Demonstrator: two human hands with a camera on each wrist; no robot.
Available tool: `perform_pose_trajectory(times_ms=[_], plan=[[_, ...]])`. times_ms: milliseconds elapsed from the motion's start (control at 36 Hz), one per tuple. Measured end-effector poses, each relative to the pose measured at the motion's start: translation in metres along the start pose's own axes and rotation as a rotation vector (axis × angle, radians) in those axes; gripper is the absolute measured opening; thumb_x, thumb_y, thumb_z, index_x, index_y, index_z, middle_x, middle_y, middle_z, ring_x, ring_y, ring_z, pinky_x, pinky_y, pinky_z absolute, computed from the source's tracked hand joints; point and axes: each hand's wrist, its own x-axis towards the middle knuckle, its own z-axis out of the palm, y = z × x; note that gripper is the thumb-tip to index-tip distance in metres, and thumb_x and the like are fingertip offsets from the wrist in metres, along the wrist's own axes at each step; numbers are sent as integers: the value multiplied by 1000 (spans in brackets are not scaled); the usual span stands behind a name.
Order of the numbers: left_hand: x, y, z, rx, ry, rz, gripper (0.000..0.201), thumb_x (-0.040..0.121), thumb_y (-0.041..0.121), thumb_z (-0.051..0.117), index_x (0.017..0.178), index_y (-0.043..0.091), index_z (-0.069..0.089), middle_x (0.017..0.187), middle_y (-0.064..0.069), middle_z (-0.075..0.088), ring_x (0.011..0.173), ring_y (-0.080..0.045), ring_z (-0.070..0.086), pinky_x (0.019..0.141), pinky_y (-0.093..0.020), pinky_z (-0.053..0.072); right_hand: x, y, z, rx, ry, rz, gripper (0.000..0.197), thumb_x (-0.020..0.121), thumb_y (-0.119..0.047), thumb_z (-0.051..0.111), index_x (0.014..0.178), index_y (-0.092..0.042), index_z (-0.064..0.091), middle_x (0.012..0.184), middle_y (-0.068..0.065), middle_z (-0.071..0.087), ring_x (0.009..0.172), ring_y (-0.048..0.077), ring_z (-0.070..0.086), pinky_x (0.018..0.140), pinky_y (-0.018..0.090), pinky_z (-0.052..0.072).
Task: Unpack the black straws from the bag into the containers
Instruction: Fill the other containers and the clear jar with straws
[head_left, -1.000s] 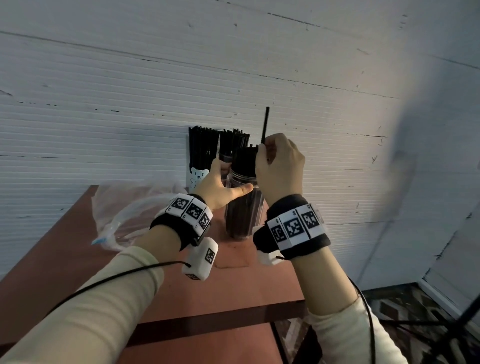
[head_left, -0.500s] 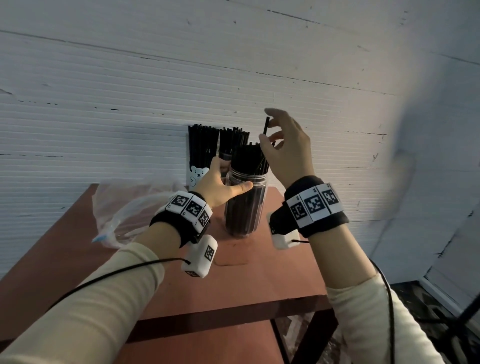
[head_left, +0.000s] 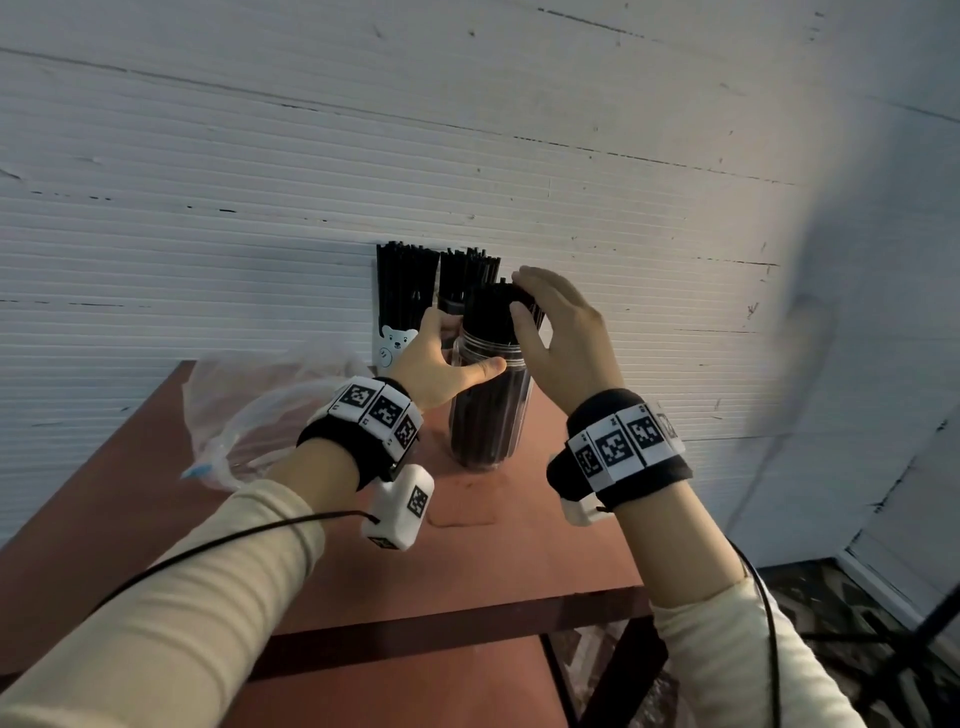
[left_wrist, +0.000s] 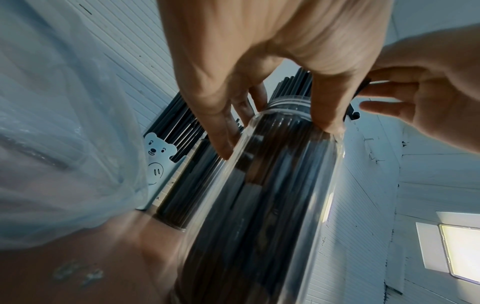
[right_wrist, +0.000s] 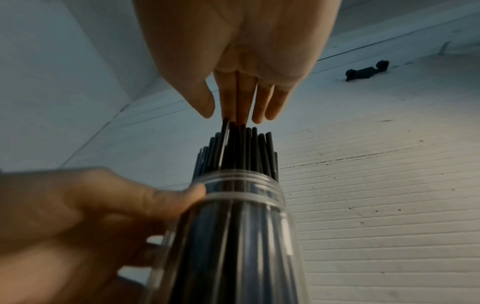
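A clear plastic jar (head_left: 491, 410) (left_wrist: 272, 205) (right_wrist: 233, 236) packed with black straws (head_left: 493, 317) (right_wrist: 241, 148) stands upright on the red-brown table (head_left: 363, 561). My left hand (head_left: 441, 364) (left_wrist: 259, 82) grips the jar just below its neck, thumb in front and fingers behind. My right hand (head_left: 556, 332) (right_wrist: 241, 82) is flat, its straight fingers pressing down on the straw tops. Behind stand two more containers filled with black straws: one with a white bear label (head_left: 397, 306) (left_wrist: 158, 152) and a clear one (head_left: 465, 275).
A crumpled clear plastic bag (head_left: 244, 415) (left_wrist: 52, 123) lies on the table to the left of the jars. A white ribbed wall (head_left: 519, 156) rises right behind the containers. The table's front edge (head_left: 457, 629) and right edge drop off to the floor.
My right hand was pinching one straw standing above the bundle, pushed it in, then flattened and lowered onto the straw tops. My left hand kept its hold on the jar.
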Motion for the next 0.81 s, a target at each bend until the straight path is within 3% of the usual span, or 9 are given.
perform_pose_trajectory(times_ms=[194,278,361,389,500,583,667,722,806], plan=[[-4,3,1,-56,-1,12,63,77,36,79,127,22,42,126,9,56,115,-9,56,97,-24,40,-2,5,-4,40,-6,-7,38,92,-25,59,128,-12,60,137,0,54,128,16,49,107,37,41],[-4,1,0,-126,-28,12,59,79,30,78,128,21,45,126,10,59,114,-3,58,101,-24,43,-3,14,-11,83,-108,30,59,91,-37,61,145,-26,39,153,-4,32,142,14,29,114,34,28],[0,2,-4,-133,-54,34,54,82,23,76,127,20,46,119,15,58,101,9,57,88,-15,48,-6,27,-18,152,-155,150,82,87,-46,64,152,-26,18,158,-5,21,145,12,18,116,34,21],[2,2,-6,-117,-57,36,53,81,23,76,125,21,47,117,15,58,100,7,58,85,-16,49,-6,31,-20,171,-179,225,89,85,-49,65,153,-24,14,158,-5,19,145,12,16,116,32,19],[11,2,-8,-85,-56,15,54,79,25,78,123,24,48,119,10,57,106,-11,62,95,-28,49,-6,47,-16,218,-348,470,109,75,-59,67,154,-20,3,161,0,11,146,15,13,115,31,19],[16,0,-6,-75,-43,-8,58,79,24,77,129,23,48,114,14,55,113,-10,56,102,-31,44,-3,48,-4,365,-489,551,119,63,-64,70,153,-20,6,157,3,23,143,19,26,111,34,32],[18,-2,-2,-109,-42,-42,58,82,22,75,133,14,49,125,5,56,121,-13,52,107,-34,41,0,46,9,373,-521,506,103,66,-57,74,146,-13,24,136,-5,46,126,13,47,97,24,43],[17,-2,-2,-186,-84,-77,54,82,19,75,131,12,52,128,0,59,119,-15,56,106,-37,44,1,48,13,349,-478,499,102,61,-62,74,141,-14,30,129,-6,49,119,13,51,98,33,48],[21,-3,-7,-297,-127,-151,33,86,16,68,117,19,60,118,-3,66,117,-19,60,103,-37,45,2,56,15,313,-463,481,98,64,-62,75,139,-15,34,132,-4,51,119,14,52,100,41,48]])
